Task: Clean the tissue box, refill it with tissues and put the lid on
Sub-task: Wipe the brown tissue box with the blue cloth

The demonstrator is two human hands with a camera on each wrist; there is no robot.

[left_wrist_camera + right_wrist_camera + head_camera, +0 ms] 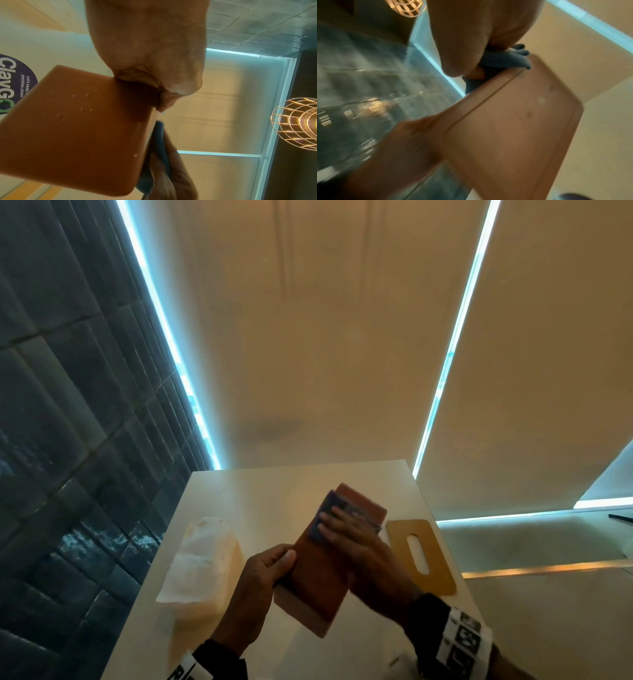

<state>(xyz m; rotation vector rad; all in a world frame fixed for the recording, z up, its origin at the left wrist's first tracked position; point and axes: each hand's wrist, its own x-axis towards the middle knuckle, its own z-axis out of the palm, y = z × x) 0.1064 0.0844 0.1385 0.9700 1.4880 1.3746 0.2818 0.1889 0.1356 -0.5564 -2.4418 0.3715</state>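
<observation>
Over the white table (267,491) the brown tissue box (318,573) is held tilted and lidless. My left hand (270,566) grips its near left edge, thumb on top. The same grip fills the left wrist view, where the left hand (154,54) clamps the box (77,128). My right hand (349,532) holds a bunched blue cloth (323,522) against the box's far end. In the right wrist view the cloth (503,59) bulges out from the right hand (471,33) along the rim of the box (513,128). The tan slotted lid (438,573) lies flat on the table, right of the box.
A wrapped pack of white tissues (202,563) lies at the table's left edge. Dark tiled wall rises on the left, with pale blinds behind the table. A wire lamp (298,125) hangs overhead. A glass shelf edge (548,570) runs to the right.
</observation>
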